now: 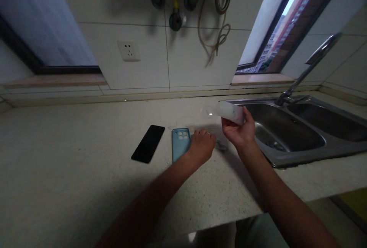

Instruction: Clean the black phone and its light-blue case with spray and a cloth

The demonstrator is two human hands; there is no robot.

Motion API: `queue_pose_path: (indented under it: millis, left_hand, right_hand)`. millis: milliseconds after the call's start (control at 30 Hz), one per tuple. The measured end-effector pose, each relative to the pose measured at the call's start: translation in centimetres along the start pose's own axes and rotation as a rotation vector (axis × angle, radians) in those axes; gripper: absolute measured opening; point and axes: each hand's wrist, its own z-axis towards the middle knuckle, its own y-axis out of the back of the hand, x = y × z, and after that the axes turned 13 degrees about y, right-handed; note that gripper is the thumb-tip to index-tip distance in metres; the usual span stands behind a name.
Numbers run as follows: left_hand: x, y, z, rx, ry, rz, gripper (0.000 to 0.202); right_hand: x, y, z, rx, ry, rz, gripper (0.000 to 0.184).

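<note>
My right hand (240, 131) is raised over the counter beside the sink and grips a small white plastic bottle (229, 111), held tilted with its top pointing left. My left hand (202, 144) rests knuckles-up on the counter with fingers curled; what it holds, if anything, is hidden. It lies right next to a teal phone (180, 143) lying camera side up. A black phone (148, 143) lies screen-up further left. A small dark object (221, 146) sits on the counter between my hands.
A steel double sink (298, 133) with a tall faucet (311, 62) takes up the right side. The pale speckled counter (71, 163) runs left. A wall socket (129, 51), hanging pipes and a cord (216, 37) are on the tiled wall. Windows flank it.
</note>
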Motion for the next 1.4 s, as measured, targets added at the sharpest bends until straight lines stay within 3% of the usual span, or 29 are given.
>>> queue_pose_path:
  millis: [133, 267, 333, 400, 600, 767, 867, 1033, 1100, 1233, 1300, 1400]
  left_hand:
    - [0.5, 0.2, -0.4, -0.015, 0.016, -0.168, 0.02]
    - [1.6, 1.4, -1.4, -0.091, 0.27, -0.713, 0.011]
    - [2.4, 2.2, -2.2, -0.072, 0.424, -1.005, 0.018]
    - [3.1, 3.1, -2.9, -0.056, 0.494, -1.205, 0.027]
    - [4.0, 4.8, -3.5, -0.133, 0.558, -1.363, 0.018]
    - [4.9, 4.6, -3.0, -0.223, 0.649, -1.588, 0.019]
    - [5.9, 4.3, -3.1, -0.201, 0.718, -1.684, 0.019]
    - [7.5, 4.8, -3.8, -0.123, 0.845, -1.617, 0.024]
    - [7.9, 5.3, -4.2, -0.133, 0.831, -1.34, 0.027]
    - [8.6, 5.8, -4.7, -0.301, 0.694, -0.679, 0.037]
    - [8.9, 5.8, -4.6, -0.309, 0.658, -0.629, 0.039]
    - [9.3, 5.5, -4.3, -0.253, 0.633, -0.748, 0.04]
  right_hand:
    - [0.1, -0.1, -0.2, 0.027, 0.002, 0.0, 0.011]
    - [0.3, -0.5, -0.6, 0.004, 0.0, 0.019, 0.01]
    - [0.3, -0.5, -0.8, 0.018, -0.013, 0.025, 0.011]
    - [0.2, -0.5, -0.7, 0.05, -0.024, 0.03, 0.012]
    - [-0.5, 0.3, -0.3, 0.081, -0.037, 0.02, 0.014]
    - [-1.1, 0.4, -0.5, 0.118, -0.045, -0.021, 0.013]
    - [-1.3, 0.2, -0.9, 0.12, -0.061, -0.041, 0.009]
    - [-1.5, -0.1, -1.3, 0.153, -0.081, -0.071, 0.009]
    - [-1.6, -0.1, -1.3, 0.15, -0.081, -0.078, 0.01]
    - [-2.2, 0.7, -0.6, 0.084, -0.12, -0.118, 0.013]
    - [-2.6, 1.5, 0.0, 0.055, -0.158, -0.136, 0.014]
    - [-3.0, 2.5, 0.7, 0.088, -0.231, -0.146, 0.019]
